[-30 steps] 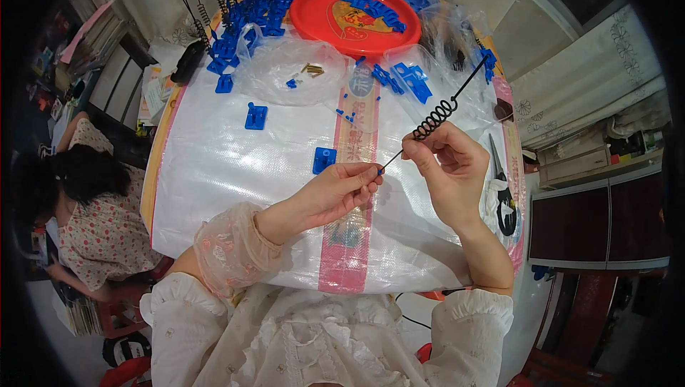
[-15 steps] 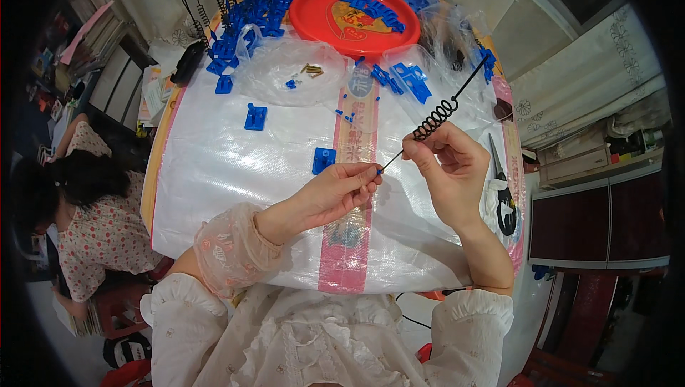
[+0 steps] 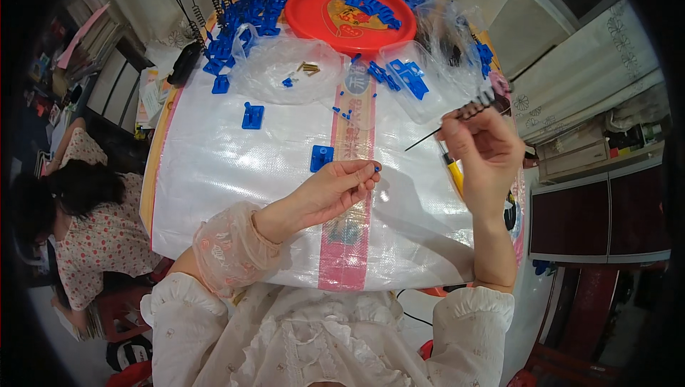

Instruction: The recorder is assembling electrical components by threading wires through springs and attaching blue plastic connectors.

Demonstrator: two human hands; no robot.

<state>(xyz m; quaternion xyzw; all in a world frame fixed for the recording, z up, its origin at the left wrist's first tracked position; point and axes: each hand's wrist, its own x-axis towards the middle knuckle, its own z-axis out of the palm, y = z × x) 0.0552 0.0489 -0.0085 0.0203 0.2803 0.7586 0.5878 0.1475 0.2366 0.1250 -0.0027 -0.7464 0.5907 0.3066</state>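
Pinched between thumb and forefinger, one tiny blue cap (image 3: 377, 169) sits near the frame's centre in the left hand (image 3: 330, 193), while the right hand (image 3: 483, 153) pinches one motion-blurred black spring rod (image 3: 471, 109) at centre right. Loosened finger pressure could drop the cap; a jerked wrist could whip the rod sideways. Left of centre lie two square blue bases (image 3: 252, 116); one red tray (image 3: 303, 27) sits at upper middle, one yellow-handled tool (image 3: 454, 175) beside the right hand

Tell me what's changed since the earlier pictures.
The right hand moved right, drawing the black coil-spring rod away from the small blue piece in the left hand. A yellow-handled tool now shows beside the right hand. The left hand still pinches its piece; the round red tray stayed put.
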